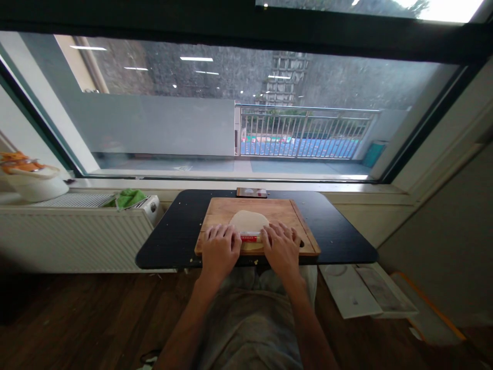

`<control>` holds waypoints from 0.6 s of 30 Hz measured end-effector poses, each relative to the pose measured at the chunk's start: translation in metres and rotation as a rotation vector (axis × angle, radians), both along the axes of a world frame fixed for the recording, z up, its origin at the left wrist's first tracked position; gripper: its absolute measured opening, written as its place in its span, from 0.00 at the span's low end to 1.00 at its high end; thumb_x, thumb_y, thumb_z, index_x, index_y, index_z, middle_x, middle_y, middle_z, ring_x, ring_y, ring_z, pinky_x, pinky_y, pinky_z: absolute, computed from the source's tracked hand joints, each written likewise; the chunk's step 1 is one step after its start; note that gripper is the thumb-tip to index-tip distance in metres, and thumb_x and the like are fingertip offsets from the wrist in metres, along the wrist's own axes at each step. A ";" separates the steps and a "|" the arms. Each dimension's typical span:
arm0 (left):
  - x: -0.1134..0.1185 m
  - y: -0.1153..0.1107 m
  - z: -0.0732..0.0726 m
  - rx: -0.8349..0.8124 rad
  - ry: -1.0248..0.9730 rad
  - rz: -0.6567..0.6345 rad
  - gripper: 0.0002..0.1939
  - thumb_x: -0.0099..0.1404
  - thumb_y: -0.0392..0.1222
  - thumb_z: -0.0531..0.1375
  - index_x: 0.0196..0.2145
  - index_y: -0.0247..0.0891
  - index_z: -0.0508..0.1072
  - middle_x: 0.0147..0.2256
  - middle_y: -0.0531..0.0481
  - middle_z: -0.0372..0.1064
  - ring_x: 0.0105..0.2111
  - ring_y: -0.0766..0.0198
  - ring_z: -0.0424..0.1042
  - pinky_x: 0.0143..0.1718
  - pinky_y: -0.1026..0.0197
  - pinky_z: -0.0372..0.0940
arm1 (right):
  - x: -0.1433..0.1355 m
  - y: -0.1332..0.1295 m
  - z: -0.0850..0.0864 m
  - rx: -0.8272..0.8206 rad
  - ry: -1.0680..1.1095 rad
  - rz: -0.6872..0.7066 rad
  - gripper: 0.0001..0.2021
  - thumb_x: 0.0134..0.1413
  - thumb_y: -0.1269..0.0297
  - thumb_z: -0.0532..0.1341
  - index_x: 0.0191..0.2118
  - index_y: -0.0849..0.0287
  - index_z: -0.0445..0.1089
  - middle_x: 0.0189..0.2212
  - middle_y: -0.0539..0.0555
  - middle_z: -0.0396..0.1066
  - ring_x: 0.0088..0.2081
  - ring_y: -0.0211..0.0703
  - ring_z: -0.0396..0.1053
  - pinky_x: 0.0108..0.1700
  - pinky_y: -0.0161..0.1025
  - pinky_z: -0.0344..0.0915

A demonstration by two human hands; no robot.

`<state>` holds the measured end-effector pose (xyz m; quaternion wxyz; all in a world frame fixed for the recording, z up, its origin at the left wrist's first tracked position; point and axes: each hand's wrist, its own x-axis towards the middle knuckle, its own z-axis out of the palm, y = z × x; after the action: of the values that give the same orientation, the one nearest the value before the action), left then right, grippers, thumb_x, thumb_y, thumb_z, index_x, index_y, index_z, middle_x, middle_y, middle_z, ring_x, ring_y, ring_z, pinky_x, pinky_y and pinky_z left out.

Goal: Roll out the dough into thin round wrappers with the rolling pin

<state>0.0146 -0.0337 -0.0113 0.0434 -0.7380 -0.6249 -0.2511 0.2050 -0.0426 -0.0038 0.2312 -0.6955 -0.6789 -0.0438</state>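
A pale, flat, rounded sheet of dough (249, 221) lies on a wooden board (219, 207). Across its near edge runs a rolling pin (250, 237) with a red label at its middle. My left hand (221, 246) rests over the pin's left end, fingers bent round it. Over the right end, my right hand (281, 247) lies with its fingers curved down on the pin. Both ends of the pin are hidden under the hands.
The board lies on a black table (339, 231) with crumbs on it. A phone-like object (251, 192) is at the table's far edge. Left stands a white radiator (77, 236) with a green cloth (129, 199). White panels (348, 290) lie low on the right.
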 end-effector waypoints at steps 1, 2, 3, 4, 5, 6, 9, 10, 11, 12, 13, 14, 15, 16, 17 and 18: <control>0.000 -0.003 -0.001 -0.002 -0.003 0.003 0.23 0.80 0.49 0.48 0.56 0.45 0.81 0.58 0.44 0.80 0.63 0.47 0.72 0.72 0.43 0.55 | 0.000 -0.004 -0.002 -0.002 0.022 -0.008 0.21 0.79 0.53 0.50 0.61 0.45 0.78 0.65 0.54 0.75 0.72 0.57 0.60 0.73 0.64 0.45; 0.002 -0.005 -0.001 -0.004 -0.004 0.012 0.24 0.81 0.50 0.48 0.58 0.46 0.81 0.59 0.44 0.79 0.64 0.46 0.71 0.74 0.41 0.52 | -0.001 -0.007 -0.004 -0.010 0.040 -0.013 0.21 0.79 0.53 0.50 0.63 0.44 0.76 0.66 0.54 0.74 0.72 0.58 0.60 0.73 0.67 0.45; 0.003 -0.006 -0.002 -0.005 -0.002 0.027 0.24 0.81 0.50 0.48 0.60 0.47 0.80 0.60 0.44 0.78 0.66 0.46 0.69 0.75 0.39 0.50 | -0.001 -0.008 -0.006 -0.019 0.052 -0.015 0.21 0.79 0.52 0.50 0.64 0.43 0.75 0.67 0.55 0.73 0.72 0.58 0.59 0.73 0.70 0.45; 0.005 -0.007 -0.003 -0.007 0.001 0.047 0.25 0.81 0.51 0.47 0.61 0.48 0.79 0.62 0.45 0.77 0.67 0.45 0.68 0.75 0.37 0.48 | -0.001 -0.007 -0.007 -0.026 0.055 -0.016 0.22 0.79 0.52 0.49 0.65 0.43 0.74 0.68 0.56 0.72 0.72 0.59 0.59 0.72 0.71 0.46; 0.008 -0.006 -0.004 -0.011 0.003 0.067 0.25 0.81 0.52 0.47 0.63 0.49 0.78 0.64 0.45 0.75 0.68 0.44 0.66 0.75 0.34 0.47 | -0.001 -0.006 -0.007 -0.029 0.048 -0.016 0.22 0.79 0.52 0.49 0.66 0.43 0.74 0.69 0.57 0.71 0.72 0.59 0.59 0.72 0.72 0.46; 0.010 -0.005 -0.004 -0.016 0.004 0.085 0.25 0.81 0.52 0.47 0.64 0.50 0.78 0.66 0.44 0.73 0.69 0.43 0.64 0.74 0.32 0.48 | -0.001 -0.003 -0.006 -0.031 0.034 -0.016 0.23 0.79 0.51 0.49 0.66 0.43 0.73 0.69 0.57 0.70 0.72 0.59 0.59 0.72 0.73 0.46; 0.015 0.003 -0.002 -0.040 0.003 0.100 0.26 0.81 0.55 0.47 0.65 0.53 0.77 0.69 0.44 0.70 0.70 0.41 0.62 0.73 0.30 0.50 | 0.000 0.010 0.001 -0.064 -0.006 -0.003 0.23 0.79 0.50 0.48 0.68 0.41 0.72 0.71 0.57 0.68 0.73 0.59 0.57 0.72 0.76 0.45; 0.016 0.006 -0.001 -0.052 0.006 0.093 0.26 0.81 0.55 0.47 0.64 0.54 0.78 0.69 0.44 0.70 0.70 0.41 0.62 0.73 0.29 0.50 | 0.001 0.015 0.004 -0.084 -0.013 0.007 0.23 0.79 0.50 0.47 0.68 0.40 0.72 0.71 0.56 0.67 0.73 0.59 0.57 0.72 0.78 0.44; 0.016 0.011 0.001 -0.062 0.009 0.085 0.26 0.81 0.55 0.47 0.64 0.54 0.78 0.68 0.44 0.70 0.70 0.41 0.63 0.73 0.29 0.50 | 0.001 0.020 0.007 -0.103 -0.018 0.014 0.23 0.79 0.49 0.47 0.67 0.40 0.73 0.72 0.56 0.67 0.74 0.60 0.56 0.72 0.79 0.42; 0.016 0.016 0.003 -0.070 0.010 0.078 0.26 0.81 0.55 0.47 0.65 0.53 0.77 0.68 0.44 0.70 0.70 0.41 0.63 0.73 0.29 0.49 | 0.000 0.025 0.010 -0.119 -0.021 0.017 0.24 0.80 0.49 0.47 0.67 0.40 0.73 0.72 0.56 0.66 0.74 0.60 0.55 0.72 0.80 0.41; 0.016 0.020 0.005 -0.077 0.010 0.074 0.27 0.81 0.56 0.47 0.65 0.53 0.77 0.69 0.44 0.70 0.70 0.40 0.63 0.73 0.28 0.48 | 0.000 0.030 0.012 -0.129 -0.022 0.015 0.24 0.80 0.48 0.47 0.67 0.40 0.73 0.73 0.57 0.65 0.75 0.61 0.53 0.72 0.82 0.40; 0.016 0.025 0.007 -0.081 0.007 0.072 0.27 0.81 0.56 0.47 0.66 0.53 0.76 0.70 0.44 0.69 0.70 0.39 0.62 0.73 0.28 0.48 | -0.001 0.034 0.015 -0.136 -0.021 0.008 0.24 0.80 0.48 0.47 0.69 0.41 0.71 0.74 0.58 0.64 0.75 0.62 0.52 0.71 0.82 0.39; 0.016 0.029 0.008 -0.084 0.002 0.070 0.27 0.81 0.56 0.47 0.67 0.53 0.76 0.70 0.43 0.67 0.71 0.39 0.61 0.73 0.28 0.48 | -0.002 0.038 0.016 -0.139 -0.020 -0.001 0.25 0.80 0.48 0.47 0.70 0.42 0.70 0.74 0.59 0.63 0.76 0.63 0.51 0.71 0.83 0.38; 0.016 0.032 0.010 -0.088 -0.003 0.069 0.27 0.81 0.56 0.47 0.68 0.52 0.75 0.71 0.43 0.67 0.71 0.38 0.61 0.73 0.28 0.48 | -0.003 0.040 0.017 -0.139 -0.019 -0.011 0.26 0.80 0.48 0.47 0.72 0.43 0.68 0.74 0.60 0.62 0.76 0.64 0.49 0.71 0.83 0.37; 0.016 0.033 0.010 -0.092 -0.008 0.067 0.27 0.81 0.57 0.48 0.68 0.52 0.75 0.71 0.43 0.66 0.72 0.38 0.60 0.73 0.28 0.49 | -0.004 0.041 0.018 -0.139 -0.017 -0.017 0.26 0.80 0.48 0.47 0.73 0.44 0.66 0.74 0.61 0.62 0.77 0.64 0.49 0.71 0.84 0.37; 0.015 0.033 0.011 -0.096 -0.011 0.063 0.27 0.81 0.57 0.48 0.68 0.52 0.75 0.71 0.42 0.67 0.72 0.38 0.61 0.73 0.28 0.49 | -0.005 0.041 0.017 -0.141 -0.012 -0.022 0.27 0.80 0.47 0.46 0.74 0.44 0.66 0.74 0.61 0.63 0.77 0.64 0.49 0.71 0.83 0.37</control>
<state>0.0299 -0.0005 -0.0007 0.0123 -0.7178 -0.6594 -0.2234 0.2003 -0.0015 0.0132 0.1769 -0.7172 -0.6741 -0.0026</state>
